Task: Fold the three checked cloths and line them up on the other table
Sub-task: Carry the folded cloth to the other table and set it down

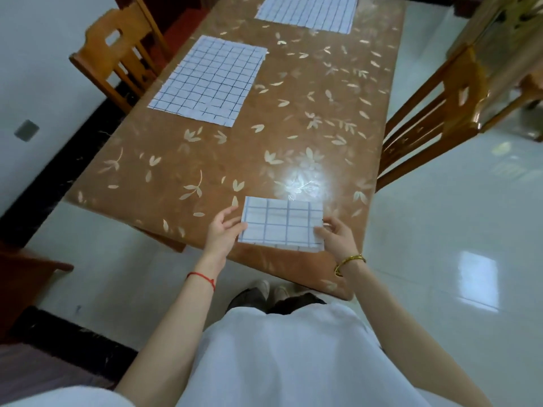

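One of the three cloths looks finished with its folding. The folded cloth [281,224] sits as a small, neat rectangle between your two grips, over the near end of the tabletop [293,133]. It is hard to tell whether it rests on the surface or is already lifted a little.

Your right grip [335,235] pinches the cloth's right edge, with the thumb on top and the fingers curled at the side. Your left grip [224,230] is relaxed. Its fingers lie fairly straight against the left edge and the thumb is raised clear of the fabric. Whether those fingers reach under the cloth cannot be made out.

Two cloths are left to do. The second cloth [208,80] lies spread flat well ahead of your left grip, towards that side of the tabletop. The third cloth [308,10] lies flat farther beyond, at the far end, partly cut off by the top of the view. Neither shows any fold.

So you are roughly a third of the way through the folding, and none of the lining up is done yet. My reading is that this folded piece is ready to be carried away. The table it should go to cannot be picked out with confidence from here.
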Demonstrator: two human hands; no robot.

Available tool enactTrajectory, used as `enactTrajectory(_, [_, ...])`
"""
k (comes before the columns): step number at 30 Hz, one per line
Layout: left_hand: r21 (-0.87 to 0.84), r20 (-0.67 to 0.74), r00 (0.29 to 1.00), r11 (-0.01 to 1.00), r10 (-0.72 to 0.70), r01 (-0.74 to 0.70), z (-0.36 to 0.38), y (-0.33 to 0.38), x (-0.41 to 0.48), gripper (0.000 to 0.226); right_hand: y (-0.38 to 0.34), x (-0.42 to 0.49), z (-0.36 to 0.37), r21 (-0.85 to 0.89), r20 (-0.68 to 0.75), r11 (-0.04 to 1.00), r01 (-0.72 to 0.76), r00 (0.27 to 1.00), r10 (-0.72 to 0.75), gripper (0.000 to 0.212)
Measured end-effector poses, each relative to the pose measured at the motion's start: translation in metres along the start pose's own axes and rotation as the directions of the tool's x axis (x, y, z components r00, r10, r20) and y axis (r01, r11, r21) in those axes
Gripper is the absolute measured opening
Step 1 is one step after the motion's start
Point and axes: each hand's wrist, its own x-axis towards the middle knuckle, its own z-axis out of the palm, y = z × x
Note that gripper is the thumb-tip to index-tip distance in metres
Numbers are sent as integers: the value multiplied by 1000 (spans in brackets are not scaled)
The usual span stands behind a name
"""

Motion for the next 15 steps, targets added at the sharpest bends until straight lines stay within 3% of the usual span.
enactTrajectory(6, [157, 162, 986, 987, -43, 17, 6, -13, 37, 65, 25, 9, 19, -109, -90, 991, -75, 994, 65, 35])
enactTrajectory(15, [422, 352, 935, 898, -38, -123, 18, -39, 70, 77, 53, 14, 27, -203, -249, 946, -252, 948, 199, 44])
